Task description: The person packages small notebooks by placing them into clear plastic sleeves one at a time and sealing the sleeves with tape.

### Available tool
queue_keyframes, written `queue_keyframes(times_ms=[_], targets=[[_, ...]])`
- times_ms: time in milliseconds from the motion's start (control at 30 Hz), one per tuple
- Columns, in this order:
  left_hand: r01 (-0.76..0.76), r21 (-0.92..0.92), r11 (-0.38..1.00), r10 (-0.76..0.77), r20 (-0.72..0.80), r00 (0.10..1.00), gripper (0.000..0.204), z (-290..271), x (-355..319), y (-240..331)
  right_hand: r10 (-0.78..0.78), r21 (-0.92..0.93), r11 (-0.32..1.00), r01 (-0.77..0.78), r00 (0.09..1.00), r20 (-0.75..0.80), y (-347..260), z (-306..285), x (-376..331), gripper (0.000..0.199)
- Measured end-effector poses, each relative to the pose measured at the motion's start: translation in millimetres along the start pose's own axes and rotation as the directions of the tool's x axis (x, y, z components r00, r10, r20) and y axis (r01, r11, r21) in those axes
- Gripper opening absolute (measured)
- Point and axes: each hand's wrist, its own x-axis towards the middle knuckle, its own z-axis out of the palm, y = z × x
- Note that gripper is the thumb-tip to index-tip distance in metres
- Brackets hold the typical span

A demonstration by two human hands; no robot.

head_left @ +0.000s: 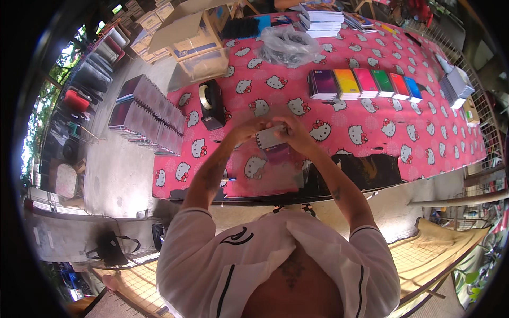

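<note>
Over the near part of the pink table, both my hands meet at a small spiral notebook [270, 138] with a pale grey face. My left hand [253, 127] has its fingers closed at the notebook's upper left edge. My right hand [295, 135] grips the upper right corner, fingers curled around it. A purple cover [278, 153] shows just below the grey face; whether it belongs to the same notebook I cannot tell. Left of my hands stands a black tape dispenser [212, 106] with a roll of clear tape.
A row of stacked notebooks [366, 84] in several colours lies to the right. Large spiral notebooks [146, 114] are stacked at the left. Crumpled clear plastic [289, 46], white book stacks [321, 24] and a cardboard box [193, 40] are farther back. A pen [228, 179] lies near the front edge.
</note>
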Motion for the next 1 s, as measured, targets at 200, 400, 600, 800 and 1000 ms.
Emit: queue_keyframes(times_ms=[200, 400, 600, 800, 1000], targets=[[-0.314, 0.242, 0.918, 0.391, -0.429, 0.814, 0.059, 48, -93, -62, -0.250, -0.733, 0.587, 0.344, 0.938, 0.241, -70, 25, -16, 0.073], [-0.136, 0.836, 0.532, 0.740, -0.381, 0.555, 0.069, 74, -141, 11, -0.398, -0.529, 0.719, 0.451, 0.891, 0.218, -105, 22, 20, 0.062], [-0.419, 0.369, 0.829, 0.497, -0.831, 0.250, 0.053, -2, -279, 43, -0.194, 0.025, 0.978, 0.205, 0.952, -0.236, -53, 11, 2, 0.043], [-0.322, 0.086, 0.943, 0.006, -0.970, -0.241, 0.052, -102, -339, -128, 0.061, 0.118, 0.992, -0.040, 0.982, -0.179, 36, 4, -38, 0.035], [0.687, -0.354, 0.634, -0.122, -0.924, -0.363, 0.105, -153, -318, -182, -0.121, -0.284, 0.958, 0.045, 0.959, -0.257, 34, -17, -55, 0.036]])
